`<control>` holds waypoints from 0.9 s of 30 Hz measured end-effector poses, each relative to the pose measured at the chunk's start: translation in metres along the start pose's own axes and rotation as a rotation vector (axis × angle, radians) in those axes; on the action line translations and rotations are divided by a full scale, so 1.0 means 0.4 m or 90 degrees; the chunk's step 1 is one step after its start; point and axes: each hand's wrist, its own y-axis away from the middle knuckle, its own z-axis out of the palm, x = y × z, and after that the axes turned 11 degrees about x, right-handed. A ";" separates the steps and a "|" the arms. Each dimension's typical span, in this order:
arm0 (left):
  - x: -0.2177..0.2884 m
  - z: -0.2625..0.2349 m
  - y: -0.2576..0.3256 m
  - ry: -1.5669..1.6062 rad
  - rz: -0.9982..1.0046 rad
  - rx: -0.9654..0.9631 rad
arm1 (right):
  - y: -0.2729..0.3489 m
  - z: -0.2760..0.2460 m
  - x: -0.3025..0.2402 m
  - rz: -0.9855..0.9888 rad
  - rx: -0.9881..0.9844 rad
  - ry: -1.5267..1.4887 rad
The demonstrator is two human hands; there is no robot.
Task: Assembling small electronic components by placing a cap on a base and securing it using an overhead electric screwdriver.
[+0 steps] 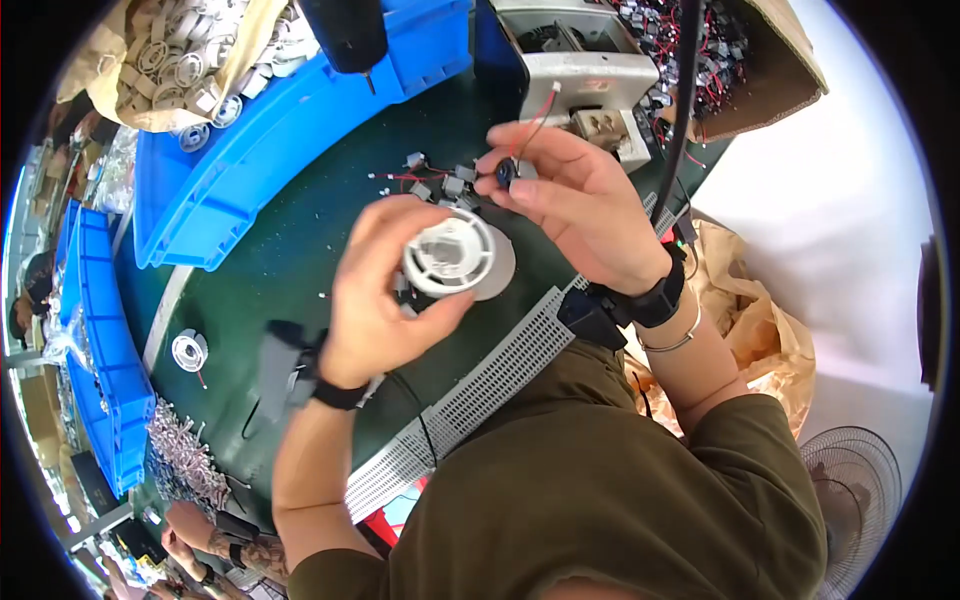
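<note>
My left hand [385,290] is closed round a white round plastic housing [450,252], its ringed, slotted side facing up. Under and just right of it shows a pale round fixture [500,265] on the bench. Between thumb and fingers, my right hand [590,200] pinches a small motor [517,172] with a dark end; its red and dark wires rise to a white plug [556,88]. Several more small motors [455,185] with red wires lie on the green bench just beyond my hands.
A blue bin [300,140] stands beyond, with a bag of white housings [185,60] over it. A dark screwdriver [350,40] hangs above. One housing [189,350] sits at left, near a wire pile [185,455]. A carton of motors [770,80] is at far right. Another person's hands [200,530] show lower left.
</note>
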 end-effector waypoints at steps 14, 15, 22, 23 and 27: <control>-0.006 0.079 0.064 -0.318 0.050 -0.003 | 0.037 -0.028 -0.004 -0.063 -0.015 0.264; 0.005 0.080 0.056 -0.281 0.069 0.023 | 0.037 -0.027 -0.007 -0.056 -0.058 0.290; -0.023 0.067 0.046 -0.135 -0.035 -0.026 | 0.035 -0.005 -0.005 -0.169 -0.102 0.602; -0.026 0.070 0.043 -0.128 0.007 -0.030 | 0.033 -0.009 0.011 -0.269 -0.101 0.634; -0.043 0.084 0.058 -0.118 0.071 0.026 | 0.039 0.012 0.039 -0.362 -0.110 0.715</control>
